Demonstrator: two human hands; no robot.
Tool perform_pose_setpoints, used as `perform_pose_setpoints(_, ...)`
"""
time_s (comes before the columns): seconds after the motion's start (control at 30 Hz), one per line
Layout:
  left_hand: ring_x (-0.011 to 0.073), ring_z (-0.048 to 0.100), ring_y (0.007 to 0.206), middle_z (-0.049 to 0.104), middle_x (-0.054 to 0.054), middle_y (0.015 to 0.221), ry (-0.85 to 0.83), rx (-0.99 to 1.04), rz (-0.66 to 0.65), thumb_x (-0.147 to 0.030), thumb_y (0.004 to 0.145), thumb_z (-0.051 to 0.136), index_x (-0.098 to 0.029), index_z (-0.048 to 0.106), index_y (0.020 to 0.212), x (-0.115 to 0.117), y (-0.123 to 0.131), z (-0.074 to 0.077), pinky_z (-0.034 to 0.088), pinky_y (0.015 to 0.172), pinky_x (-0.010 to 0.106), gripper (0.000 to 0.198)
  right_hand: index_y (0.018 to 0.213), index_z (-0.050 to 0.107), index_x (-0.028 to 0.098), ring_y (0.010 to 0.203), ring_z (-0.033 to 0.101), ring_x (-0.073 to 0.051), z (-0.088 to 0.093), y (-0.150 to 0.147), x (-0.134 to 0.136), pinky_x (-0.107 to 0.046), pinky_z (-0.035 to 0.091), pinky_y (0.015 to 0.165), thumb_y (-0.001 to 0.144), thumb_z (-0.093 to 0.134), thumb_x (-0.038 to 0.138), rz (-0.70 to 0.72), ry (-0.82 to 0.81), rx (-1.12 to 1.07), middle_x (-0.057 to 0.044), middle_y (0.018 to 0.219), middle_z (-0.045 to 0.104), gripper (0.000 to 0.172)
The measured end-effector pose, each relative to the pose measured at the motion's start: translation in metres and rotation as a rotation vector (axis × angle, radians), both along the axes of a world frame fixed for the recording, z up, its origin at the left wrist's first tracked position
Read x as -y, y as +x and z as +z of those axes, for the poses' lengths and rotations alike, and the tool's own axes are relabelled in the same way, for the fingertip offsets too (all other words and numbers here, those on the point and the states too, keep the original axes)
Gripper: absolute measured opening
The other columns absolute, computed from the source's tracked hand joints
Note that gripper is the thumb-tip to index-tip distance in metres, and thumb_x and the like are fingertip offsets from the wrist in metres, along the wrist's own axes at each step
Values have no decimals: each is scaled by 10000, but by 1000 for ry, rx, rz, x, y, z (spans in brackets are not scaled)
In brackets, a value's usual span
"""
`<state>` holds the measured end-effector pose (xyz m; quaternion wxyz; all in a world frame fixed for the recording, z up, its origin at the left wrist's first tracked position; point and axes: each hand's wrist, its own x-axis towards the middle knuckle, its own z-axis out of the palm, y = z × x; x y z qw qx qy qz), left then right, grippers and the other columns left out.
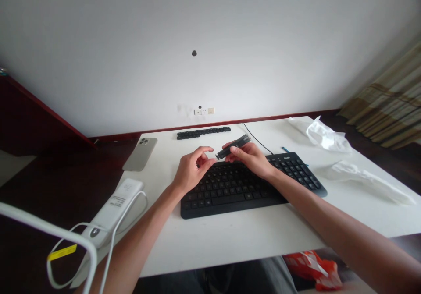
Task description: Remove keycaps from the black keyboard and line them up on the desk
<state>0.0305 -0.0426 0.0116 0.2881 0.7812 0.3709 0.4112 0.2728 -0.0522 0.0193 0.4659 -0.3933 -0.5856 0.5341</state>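
The right hand (248,156) is gripping a slender black object (234,148) over the computer keyboard (226,193), which is lying mid-desk; the left hand (192,169) is hovering beside its tip, thumb and forefinger parted; black keycaps (205,132) are lining the desk's (204,241) far edge; a smartphone (141,156) is resting by the far left corner

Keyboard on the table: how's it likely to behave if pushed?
Probably slides as one stiff piece: the keyboard is a wide, thin slab lying on the table. Rolling or tipping looks unlikely, given that low, broad shape. The black cord reaching its back edge may drag or tug if it's attached.
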Motion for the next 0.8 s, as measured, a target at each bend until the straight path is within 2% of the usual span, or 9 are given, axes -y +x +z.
perform_pose_setpoints(0.1, 107, 525, 663, 596, -51, 739, 2, -19, 14, -406, 975, 698, -240, 688, 1188, 1, 1, 1, 466, 704, 224, 270, 1131, 760, 151, 796, 713, -205, -4, -2, 0, -352, 574, 782, 907, 751, 575, -11, -42, -48, -74, 828, 760, 480)
perform_pose_setpoints(0.23, 119, 541, 730, 608, -24, 812, 45, -22, 89, -389, 977, 673, -220, 681, 1157, 4, 3, 4, 474, 757, 233, 246, 1023, 739, 186, 895, 696, -198, -8, -2, -2, -321, 577, 774, 937, 708, 583, -163, 21, -102, -80, 991, 734, 408)
perform_pose_setpoints(0.37, 112, 456, 624, 476, -48, 649, 29, -175, 173, -384, 984, 625, -191, 701, 918, 8, 4, 13, 405, 664, 238, 217, 971, 688, 196, 857, 673, -190, -7, 3, -7, -309, 577, 732, 966, 645, 620, -297, 102, -99, -70, 955, 696, 426)
perform_pose_setpoints(0.47, 98, 369, 533, 431, -60, 555, -64, -297, 88, -403, 999, 586, -187, 731, 820, 14, 6, 19, 340, 595, 247, 316, 948, 654, 197, 771, 643, -173, -7, 6, -10, -305, 574, 692, 954, 630, 663, -321, 99, -82, -55, 897, 668, 466)
perform_pose_setpoints(0.6, 97, 426, 516, 576, -41, 577, -169, -371, -68, -397, 1025, 530, -216, 804, 893, 21, 11, 18, 331, 574, 244, 355, 917, 626, 196, 747, 632, -166, -11, 5, -10, -300, 573, 674, 942, 621, 697, -278, 113, -11, -54, 897, 650, 502)
perform_pose_setpoints(0.8, 106, 468, 506, 595, -34, 563, -120, -462, -79, -371, 1027, 530, -239, 836, 1012, 26, 18, 16, 333, 569, 242, 333, 924, 608, 194, 723, 622, -175, -18, 7, -10, -316, 554, 697, 991, 554, 681, -202, 163, 150, -41, 808, 645, 495)
